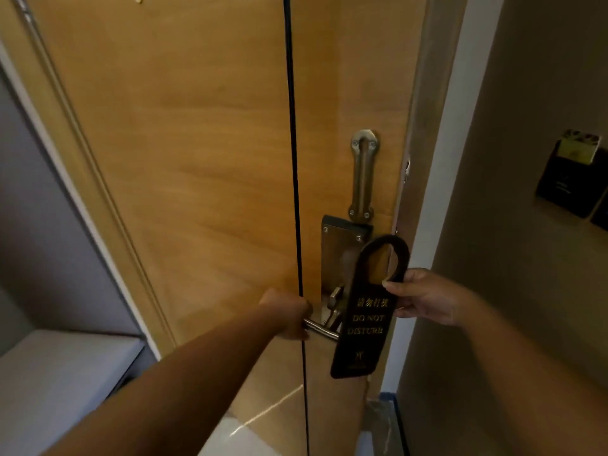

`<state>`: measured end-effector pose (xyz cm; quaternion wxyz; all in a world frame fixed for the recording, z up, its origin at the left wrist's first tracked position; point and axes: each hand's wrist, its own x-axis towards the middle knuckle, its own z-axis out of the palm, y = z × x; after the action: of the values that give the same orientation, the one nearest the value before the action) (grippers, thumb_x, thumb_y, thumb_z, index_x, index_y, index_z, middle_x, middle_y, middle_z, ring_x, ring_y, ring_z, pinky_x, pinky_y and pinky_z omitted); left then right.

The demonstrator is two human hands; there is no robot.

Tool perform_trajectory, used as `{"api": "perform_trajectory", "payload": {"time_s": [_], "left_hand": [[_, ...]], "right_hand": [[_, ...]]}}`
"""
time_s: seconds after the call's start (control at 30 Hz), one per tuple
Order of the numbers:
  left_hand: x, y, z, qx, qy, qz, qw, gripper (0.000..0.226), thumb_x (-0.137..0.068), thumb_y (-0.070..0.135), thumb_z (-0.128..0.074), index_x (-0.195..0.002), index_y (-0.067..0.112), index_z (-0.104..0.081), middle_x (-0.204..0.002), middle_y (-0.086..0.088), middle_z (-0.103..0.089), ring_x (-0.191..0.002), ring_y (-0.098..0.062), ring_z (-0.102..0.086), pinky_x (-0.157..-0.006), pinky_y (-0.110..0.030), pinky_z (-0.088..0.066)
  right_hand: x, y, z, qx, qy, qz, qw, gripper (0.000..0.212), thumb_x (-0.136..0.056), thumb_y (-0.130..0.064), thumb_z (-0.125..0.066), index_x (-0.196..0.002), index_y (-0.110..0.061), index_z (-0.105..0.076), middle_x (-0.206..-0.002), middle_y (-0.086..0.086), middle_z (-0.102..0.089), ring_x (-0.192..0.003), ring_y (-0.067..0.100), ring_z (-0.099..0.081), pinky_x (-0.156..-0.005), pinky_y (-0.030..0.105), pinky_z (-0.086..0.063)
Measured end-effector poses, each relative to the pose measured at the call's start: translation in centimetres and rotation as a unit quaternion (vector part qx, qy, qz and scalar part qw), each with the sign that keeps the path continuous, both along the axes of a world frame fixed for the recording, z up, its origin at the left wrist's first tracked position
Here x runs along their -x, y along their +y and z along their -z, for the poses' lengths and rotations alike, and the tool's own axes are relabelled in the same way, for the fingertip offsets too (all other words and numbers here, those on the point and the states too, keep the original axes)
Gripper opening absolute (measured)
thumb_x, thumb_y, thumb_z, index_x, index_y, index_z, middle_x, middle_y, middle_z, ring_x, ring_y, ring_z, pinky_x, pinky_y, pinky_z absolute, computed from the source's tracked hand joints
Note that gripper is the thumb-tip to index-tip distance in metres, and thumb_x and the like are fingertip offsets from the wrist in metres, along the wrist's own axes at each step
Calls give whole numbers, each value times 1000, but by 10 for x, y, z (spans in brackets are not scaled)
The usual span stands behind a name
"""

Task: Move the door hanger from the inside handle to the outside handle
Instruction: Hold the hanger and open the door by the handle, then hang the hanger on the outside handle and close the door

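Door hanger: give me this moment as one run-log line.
door hanger: off handle, upright | right hand: grip on hanger | left hand: grip on inside handle | door: looks shut | outside handle: unseen

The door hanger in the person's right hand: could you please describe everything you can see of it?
The door hanger is a flat, dark, stiff-looking card with a rounded top loop, slit at its right side. Gold lettering reads "DO NOT DISTURB" under Chinese characters, with a small emblem below. It is off the handle, held nearly upright and slightly tilted in front of the lock plate. The right hand pinches its right edge below the loop; nothing else visibly touches it.
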<state>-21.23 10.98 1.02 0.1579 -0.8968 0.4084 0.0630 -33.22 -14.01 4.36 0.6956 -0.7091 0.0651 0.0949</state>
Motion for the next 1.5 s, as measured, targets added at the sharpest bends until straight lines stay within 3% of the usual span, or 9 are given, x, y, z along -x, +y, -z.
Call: {"api": "perform_trajectory", "payload": {"time_s": [0.13,0.23,0.37,0.5,0.7,1.03,1.2,1.4,1.5], "left_hand": [[27,107,-8,65,40,-79,994,109,-65,79,-59,-147,37,-2,-158,-7,-18,-142,-34,-15,-110,-64,-12],[47,177,-9,141,32,-169,975,128,-42,100,-40,-134,49,32,-156,1,26,-142,-27,22,-109,-65,9],[72,228,-24,215,-11,-217,952,124,-42,100,-42,-127,56,36,-144,8,38,-134,-19,31,-106,-64,13],[100,259,-43,216,-50,-250,942,118,-46,101,-37,-127,55,36,-148,5,35,-134,-22,31,-107,-65,13],[123,291,-57,179,-40,-353,918,97,-52,100,-11,-123,56,38,-155,-2,29,-140,-27,25,-110,-63,12],[163,331,-48,269,-35,-459,846,84,-66,89,-6,-132,48,26,-158,-2,19,-142,-26,17,-112,-62,7],[188,349,-47,296,-16,-512,806,70,-93,61,-24,-150,29,1,-160,-7,10,-143,-27,16,-113,-63,6],[222,365,-56,416,36,-573,706,45,-100,19,-35,-140,-1,-33,-150,-29,-29,-138,-43,-23,-113,-62,-18],[236,370,-60,535,68,-552,636,27,-96,4,-42,-121,0,-53,-122,-25,-55,-115,-19,-57,-98,-39,-48]], "right_hand": [[39,32,10,-60,31,-42,997,39,-60,-31,-83,-92,-12,-70,-90,9,-74,-85,22,-71,-61,28,-56],[57,52,23,-161,46,-26,986,19,-75,-21,-64,-88,-9,-72,-86,12,-73,-77,23,-72,-58,31,-59],[58,78,36,-268,52,0,962,32,-79,-28,-54,-100,-8,-69,-98,16,-72,-89,30,-71,-72,43,-60],[43,108,31,-246,70,-17,967,38,-79,-42,-55,-95,-13,-73,-97,13,-71,-89,30,-67,-81,44,-52],[20,137,31,-162,62,-33,984,42,-67,-36,-69,-98,-6,-70,-79,15,-75,-67,28,-72,-55,36,-59],[-29,213,44,108,68,-138,982,44,-88,-44,-54,-119,-12,-59,-109,16,-68,-101,35,-63,-98,53,-45],[-49,266,46,155,78,-203,964,42,-88,-45,-54,-117,-14,-58,-103,16,-67,-97,34,-64,-98,52,-45],[-56,336,67,258,54,-286,921,48,-92,-49,-42,-106,-7,-61,-88,12,-63,-89,32,-63,-88,42,-46],[-53,365,73,273,56,-325,903,56,-93,-50,-37,-104,-2,-64,-89,16,-61,-88,33,-61,-87,44,-45]]}}
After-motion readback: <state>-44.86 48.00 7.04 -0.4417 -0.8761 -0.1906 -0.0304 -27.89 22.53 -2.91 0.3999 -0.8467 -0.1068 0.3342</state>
